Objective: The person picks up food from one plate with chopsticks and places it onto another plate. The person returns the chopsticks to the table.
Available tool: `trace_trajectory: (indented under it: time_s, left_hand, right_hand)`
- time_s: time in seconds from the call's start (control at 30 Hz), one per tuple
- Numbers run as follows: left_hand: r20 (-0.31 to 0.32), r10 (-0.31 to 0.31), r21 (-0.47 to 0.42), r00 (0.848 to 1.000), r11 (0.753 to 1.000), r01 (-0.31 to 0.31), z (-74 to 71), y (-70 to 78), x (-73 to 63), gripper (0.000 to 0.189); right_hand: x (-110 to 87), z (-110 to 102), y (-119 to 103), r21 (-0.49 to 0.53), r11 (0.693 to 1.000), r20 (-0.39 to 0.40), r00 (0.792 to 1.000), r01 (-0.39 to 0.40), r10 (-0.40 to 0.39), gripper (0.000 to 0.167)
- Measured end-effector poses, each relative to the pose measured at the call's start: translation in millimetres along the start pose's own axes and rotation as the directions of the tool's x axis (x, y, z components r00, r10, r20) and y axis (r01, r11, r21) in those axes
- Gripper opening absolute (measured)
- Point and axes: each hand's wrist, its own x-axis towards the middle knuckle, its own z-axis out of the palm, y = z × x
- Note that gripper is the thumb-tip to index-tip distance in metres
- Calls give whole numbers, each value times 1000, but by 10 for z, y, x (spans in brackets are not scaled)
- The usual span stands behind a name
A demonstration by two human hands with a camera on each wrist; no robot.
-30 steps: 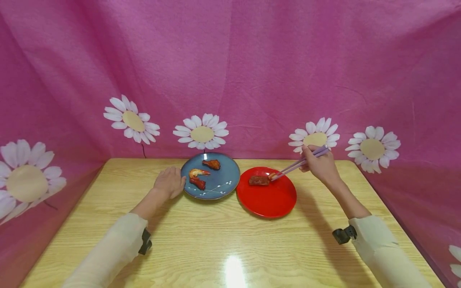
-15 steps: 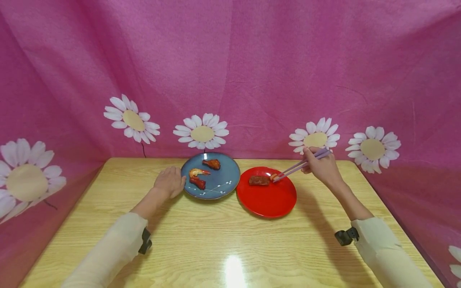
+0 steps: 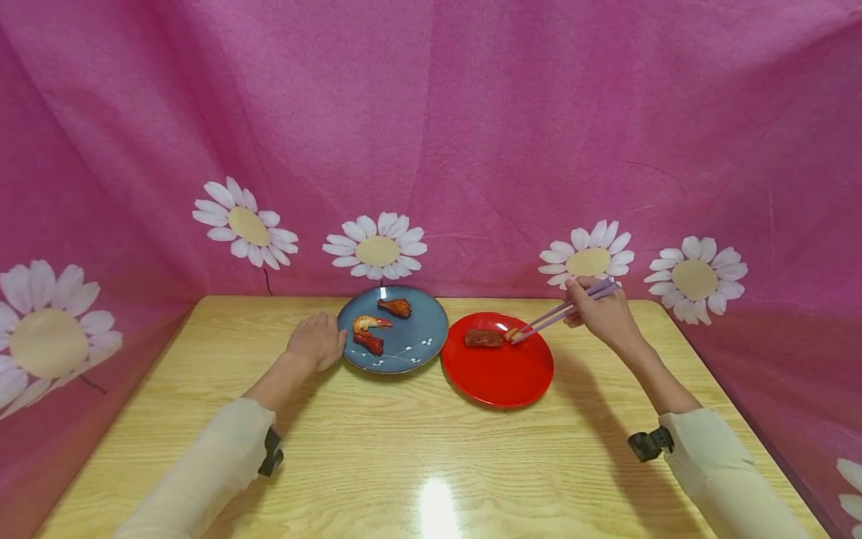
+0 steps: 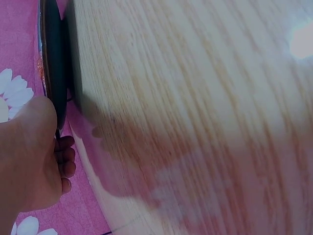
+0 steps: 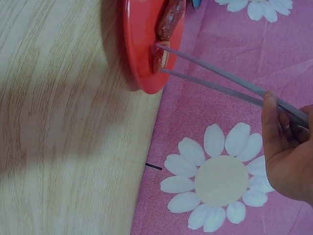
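In the head view my right hand grips a pair of purple chopsticks above the red plate. Their tips are at a small orange-brown food piece, spread apart near its two ends in the right wrist view. Beside that piece lies a dark brown block of meat. My left hand rests at the left edge of the blue plate, thumb touching its rim. On the blue plate are a shrimp and two drumsticks, one at the back and one in front.
Both plates stand side by side towards the back of the wooden table. A pink cloth with white daisies hangs behind and at both sides. Black wrist cameras sit at both sleeves, including the right camera.
My right hand has shifted slightly right and down with the chopsticks. The orange-brown piece has moved a little right along the red plate. My left hand stays in place.
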Motion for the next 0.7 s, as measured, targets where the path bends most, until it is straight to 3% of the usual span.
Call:
trace_trajectory:
  time_s: [0.7]
  left_hand:
    - [-16, 5, 15, 1000, 1000, -5, 19, -6, 11, 42]
  right_hand:
    - [-19, -3, -13, -15, 1000, 34, 999, 12, -11, 38]
